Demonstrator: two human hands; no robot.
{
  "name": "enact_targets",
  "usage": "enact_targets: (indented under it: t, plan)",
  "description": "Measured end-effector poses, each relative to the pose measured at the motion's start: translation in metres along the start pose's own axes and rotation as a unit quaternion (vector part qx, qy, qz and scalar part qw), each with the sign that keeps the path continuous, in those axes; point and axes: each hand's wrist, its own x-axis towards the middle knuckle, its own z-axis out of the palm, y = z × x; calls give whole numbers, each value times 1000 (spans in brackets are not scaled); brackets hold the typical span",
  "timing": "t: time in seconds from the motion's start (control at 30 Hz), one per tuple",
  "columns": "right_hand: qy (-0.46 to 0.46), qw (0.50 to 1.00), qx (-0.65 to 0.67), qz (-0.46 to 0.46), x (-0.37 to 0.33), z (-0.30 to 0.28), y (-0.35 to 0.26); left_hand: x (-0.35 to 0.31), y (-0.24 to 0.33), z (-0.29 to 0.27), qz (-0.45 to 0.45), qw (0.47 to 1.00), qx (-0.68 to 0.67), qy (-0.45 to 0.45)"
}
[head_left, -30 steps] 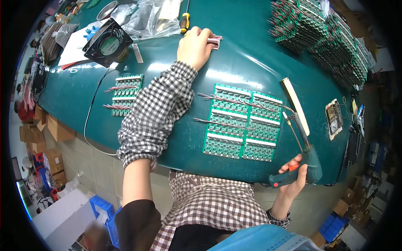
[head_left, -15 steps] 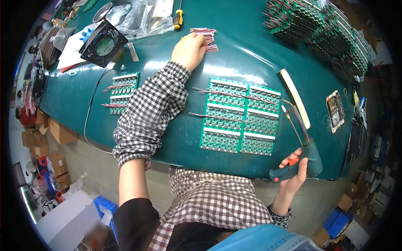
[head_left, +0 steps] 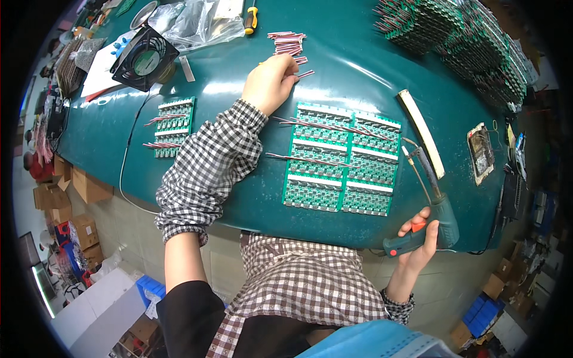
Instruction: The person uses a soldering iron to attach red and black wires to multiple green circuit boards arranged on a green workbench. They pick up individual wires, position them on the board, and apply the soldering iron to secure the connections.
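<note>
My left hand (head_left: 268,85) is closed at the near edge of a small pile of short red-and-white wires (head_left: 287,45). A single short wire (head_left: 306,74) sticks out at its fingertips, pinched there as far as I can see. In my right hand (head_left: 421,246) is a dark green soldering gun (head_left: 444,222) with a red trigger, its metal tip and feed tube pointing away from me. Between my hands lies a panel of green circuit boards (head_left: 315,196) with white strips. Several twisted wires (head_left: 316,160) rest across its upper rows.
A smaller board panel (head_left: 174,128) with wires lies beside my left sleeve. Further off are a black fan (head_left: 143,59), a plastic bag (head_left: 206,27) and a yellow-black screwdriver (head_left: 251,21). Board stacks (head_left: 453,42) fill the far right. A pale strip (head_left: 422,134) and soldering tray (head_left: 481,154) lie right.
My left hand has drawn back slightly toward me from the wire pile, and one wire now shows apart at its fingertips. My right hand keeps its hold on the soldering gun.
</note>
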Motion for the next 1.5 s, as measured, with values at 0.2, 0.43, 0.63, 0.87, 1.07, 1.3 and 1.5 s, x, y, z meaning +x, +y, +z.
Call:
enact_targets:
  t: [0.2,0.43,0.63,0.87,1.07,1.3,1.5]
  plan:
    - [-7,1000,1,-2,1,0,2,8,-5,-1,-39,997,13,-64]
    - [10,1000,1,7,2,-1,1,6,2,6,16,998,52,36]
    - [9,1000,1,-5,4,-1,1,16,18,-12,-118,989,-83,-41]
    - [-1,1000,8,-8,5,-5,-1,11,46,-31,-225,906,-336,-123]
    - [-24,1000,-3,0,5,0,-7,-14,94,-42,-251,821,-460,-226]
    - [-82,997,-6,-9,10,18,-14,-43,142,-43,-278,717,-563,-304]
    - [-70,995,-57,-46,2,5,-25,-70,149,-32,-210,827,-448,-266]
